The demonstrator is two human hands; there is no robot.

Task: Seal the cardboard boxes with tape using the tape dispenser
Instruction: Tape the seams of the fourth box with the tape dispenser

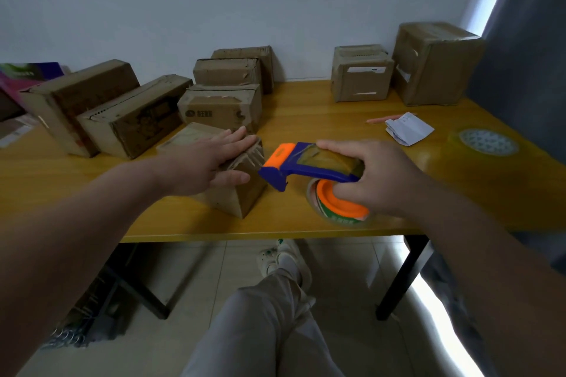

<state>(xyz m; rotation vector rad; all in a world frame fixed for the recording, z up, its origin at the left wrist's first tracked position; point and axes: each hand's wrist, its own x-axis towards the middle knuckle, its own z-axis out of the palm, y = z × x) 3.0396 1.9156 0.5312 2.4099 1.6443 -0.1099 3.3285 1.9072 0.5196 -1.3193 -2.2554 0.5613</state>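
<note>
Table (pixel 337 119) of yellow wood carries cardboard boxes (pixel 220 107) along its far side. A small box (pixel 242 196) sits near the front edge, with the left hand (pixel 208 162) flat on top, fingers straight. Just right of it, the right hand (pixel 376 174) grips the blue-and-orange tape dispenser (pixel 303 163), fingers curled round its roll.

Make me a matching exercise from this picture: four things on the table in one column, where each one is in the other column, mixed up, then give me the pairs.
Things
1. small cardboard box
2. tape dispenser
3. folded white paper
4. yellowish tape roll

Places
A. gripped by the right hand
B. nearest the table's right edge
C. under the flat left hand
D. next to a pink pen

Pairs: 1-C, 2-A, 3-D, 4-B
</note>
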